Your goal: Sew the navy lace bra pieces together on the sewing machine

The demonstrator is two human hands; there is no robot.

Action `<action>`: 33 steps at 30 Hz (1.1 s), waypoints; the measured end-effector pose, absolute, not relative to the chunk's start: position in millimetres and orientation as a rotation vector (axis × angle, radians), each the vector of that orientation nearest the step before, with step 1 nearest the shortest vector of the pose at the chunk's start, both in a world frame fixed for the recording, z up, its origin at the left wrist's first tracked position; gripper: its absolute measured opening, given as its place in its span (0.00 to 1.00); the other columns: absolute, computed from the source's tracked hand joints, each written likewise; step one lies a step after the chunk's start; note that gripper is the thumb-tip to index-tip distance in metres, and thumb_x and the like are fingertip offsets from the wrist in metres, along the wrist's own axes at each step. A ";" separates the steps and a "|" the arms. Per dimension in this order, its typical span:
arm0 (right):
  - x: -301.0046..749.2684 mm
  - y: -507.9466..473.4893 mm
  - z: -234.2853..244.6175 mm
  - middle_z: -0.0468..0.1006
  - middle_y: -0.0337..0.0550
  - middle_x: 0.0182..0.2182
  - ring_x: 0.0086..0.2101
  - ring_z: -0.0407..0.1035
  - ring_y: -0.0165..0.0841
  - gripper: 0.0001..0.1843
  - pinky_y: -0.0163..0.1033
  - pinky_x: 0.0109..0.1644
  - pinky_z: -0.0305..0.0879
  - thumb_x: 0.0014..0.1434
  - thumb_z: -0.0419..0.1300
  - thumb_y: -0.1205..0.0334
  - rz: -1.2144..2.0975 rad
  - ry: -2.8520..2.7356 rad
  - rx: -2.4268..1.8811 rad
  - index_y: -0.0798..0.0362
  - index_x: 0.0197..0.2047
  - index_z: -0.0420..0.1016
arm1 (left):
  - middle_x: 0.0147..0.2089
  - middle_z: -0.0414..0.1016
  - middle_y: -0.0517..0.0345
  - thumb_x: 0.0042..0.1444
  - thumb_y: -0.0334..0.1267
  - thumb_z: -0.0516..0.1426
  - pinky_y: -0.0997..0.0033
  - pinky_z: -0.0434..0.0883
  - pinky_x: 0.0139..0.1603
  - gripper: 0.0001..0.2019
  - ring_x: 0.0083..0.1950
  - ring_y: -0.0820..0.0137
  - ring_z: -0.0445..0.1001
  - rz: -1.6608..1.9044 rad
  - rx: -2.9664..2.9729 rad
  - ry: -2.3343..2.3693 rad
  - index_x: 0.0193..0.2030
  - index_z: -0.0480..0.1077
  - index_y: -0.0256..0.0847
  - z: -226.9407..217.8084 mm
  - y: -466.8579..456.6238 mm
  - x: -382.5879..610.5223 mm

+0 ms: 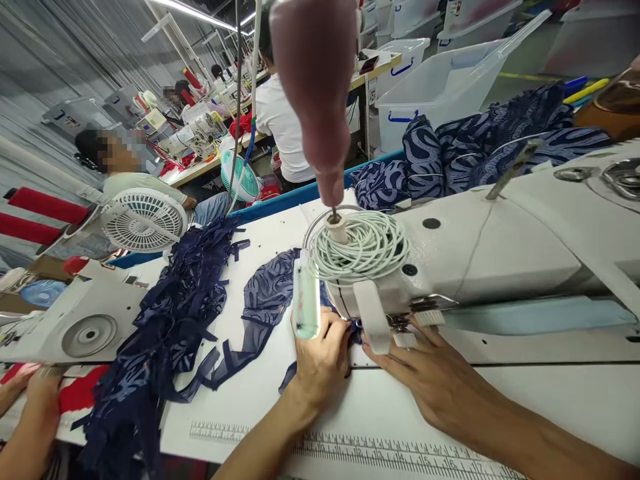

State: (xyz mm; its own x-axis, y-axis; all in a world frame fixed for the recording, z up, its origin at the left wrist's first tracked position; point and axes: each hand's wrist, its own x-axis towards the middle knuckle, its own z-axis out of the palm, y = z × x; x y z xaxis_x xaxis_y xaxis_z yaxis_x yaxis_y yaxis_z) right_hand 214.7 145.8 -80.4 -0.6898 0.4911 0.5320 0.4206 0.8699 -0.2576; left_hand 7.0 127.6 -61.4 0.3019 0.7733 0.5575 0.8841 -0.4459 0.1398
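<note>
A white sewing machine (465,247) stretches across the right side, with a coil of pale green cord (370,243) on its head. My left hand (323,353) is closed, fingers bent, on a navy fabric piece (356,331) at the left of the machine head. Close to the needle area, my right hand (425,373) lies low with fingers stretched toward the same fabric; the machine head partly hides its fingertips. A navy patterned lace piece (270,287) with sheer strips lies left of my left hand. The needle itself is hidden.
A heap of navy trimmed pieces (175,313) hangs over the table's left edge. Bundled navy lace (470,147) lies behind the machine. A blurred pinkish cone (315,87) stands in front of the camera. A ruler strip (390,453) runs along the front. Co-workers sit beyond and at left.
</note>
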 end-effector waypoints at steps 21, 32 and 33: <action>211.6 148.1 -78.0 0.76 0.39 0.31 0.40 0.69 0.36 0.25 0.43 0.60 0.53 0.52 0.46 0.82 0.214 -2.362 -0.707 0.52 0.43 0.75 | 0.38 0.77 0.51 0.61 0.23 0.53 0.69 0.66 0.36 0.13 0.38 0.66 0.72 -0.621 -2.432 -1.370 0.49 0.73 0.35 -70.3 126.9 3.8; 214.3 144.2 -84.7 0.77 0.42 0.34 0.45 0.69 0.38 0.34 0.46 0.60 0.57 0.51 0.47 0.82 0.110 -2.419 -0.682 0.59 0.59 0.70 | 0.38 0.77 0.53 0.63 0.26 0.57 0.67 0.68 0.44 0.09 0.42 0.65 0.73 -0.997 -2.501 -1.528 0.46 0.75 0.41 -67.6 125.6 3.9; 214.6 144.3 -84.9 0.77 0.42 0.33 0.44 0.70 0.38 0.34 0.46 0.58 0.58 0.50 0.47 0.83 0.113 -2.429 -0.684 0.59 0.59 0.70 | 0.38 0.77 0.53 0.63 0.26 0.57 0.67 0.68 0.44 0.09 0.42 0.65 0.73 -0.988 -2.506 -1.529 0.46 0.75 0.41 -67.0 126.2 3.7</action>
State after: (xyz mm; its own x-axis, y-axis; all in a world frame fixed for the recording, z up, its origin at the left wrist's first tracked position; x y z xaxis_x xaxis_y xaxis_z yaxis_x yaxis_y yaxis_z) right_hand 214.6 144.3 -84.9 -0.6832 0.4990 0.5331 0.4475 0.8631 -0.2343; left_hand 3.7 126.2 -67.0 0.3098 0.7843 0.5376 0.8123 -0.5121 0.2791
